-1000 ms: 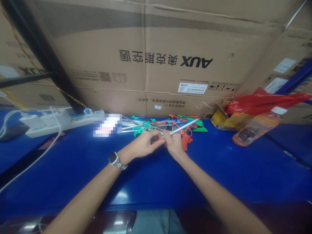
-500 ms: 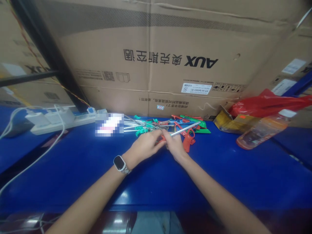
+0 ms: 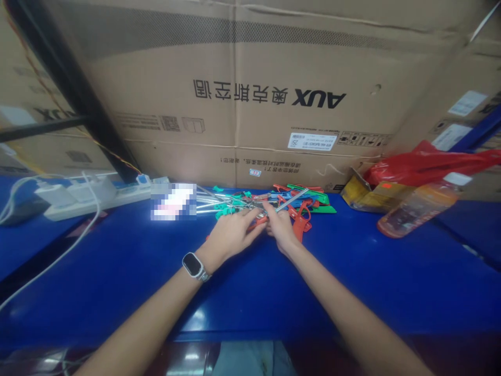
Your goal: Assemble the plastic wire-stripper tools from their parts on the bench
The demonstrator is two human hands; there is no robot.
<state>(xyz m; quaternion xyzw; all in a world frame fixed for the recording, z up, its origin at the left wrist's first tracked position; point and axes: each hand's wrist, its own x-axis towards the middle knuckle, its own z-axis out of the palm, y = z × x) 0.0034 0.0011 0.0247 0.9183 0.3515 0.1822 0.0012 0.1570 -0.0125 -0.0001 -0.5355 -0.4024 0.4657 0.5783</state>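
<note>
My left hand [image 3: 230,230], with a watch [image 3: 192,265] on its wrist, has its fingers closed around an orange-red plastic part [image 3: 257,224], mostly covered by the fingers. Beside it, my right hand [image 3: 281,228] pinches a slim silver metal rod [image 3: 293,199] that slants up to the right. The two hands meet at the fingertips; whether rod and red part are joined is hidden. Just behind them lies a pile of silver rods [image 3: 211,199] with green plastic ends [image 3: 223,210], plus pistol-shaped red handles [image 3: 301,224] and green pieces [image 3: 326,209].
The blue table [image 3: 344,282] runs against a large cardboard box [image 3: 156,78]. At left are a white power strip [image 3: 97,201] with plugs and cables, and a bright, pixelated patch. To the right, a drink bottle [image 3: 422,206] leans by a yellow box [image 3: 362,196] and a red plastic bag [image 3: 422,164].
The silver rod has swung to a steeper slant, its far end shifting left and up. My hands stay together, and the view has moved slightly.
</note>
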